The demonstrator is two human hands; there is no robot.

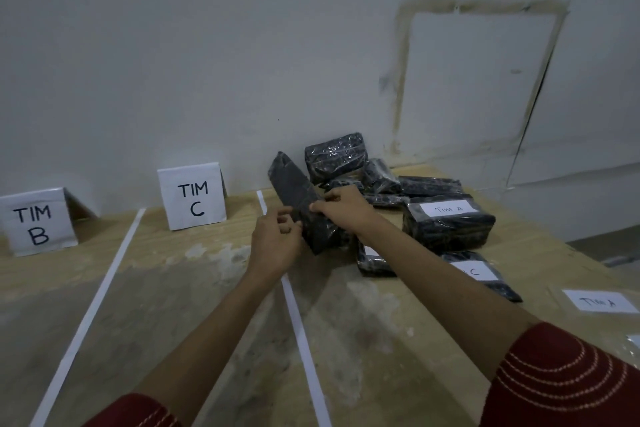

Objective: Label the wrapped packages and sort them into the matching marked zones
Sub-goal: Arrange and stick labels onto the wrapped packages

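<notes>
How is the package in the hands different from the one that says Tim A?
The held package is tilted steeply; the Tim A package lies flat. The held package shows no label; the Tim A package has a white label on top. Both are dark and plastic-wrapped.

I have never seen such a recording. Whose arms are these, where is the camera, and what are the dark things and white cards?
No machine here: a person works with bare hands, and one camera worn on the head looks forward and down. The left hand and the right hand together hold one long dark wrapped package, tilted over the table. White tape strips divide the table into zones, marked by standing cards TIM B and TIM C. At the right lies a pile of similar packages; one bears a label Tim A. Another Tim A label lies loose near the right edge.
</notes>
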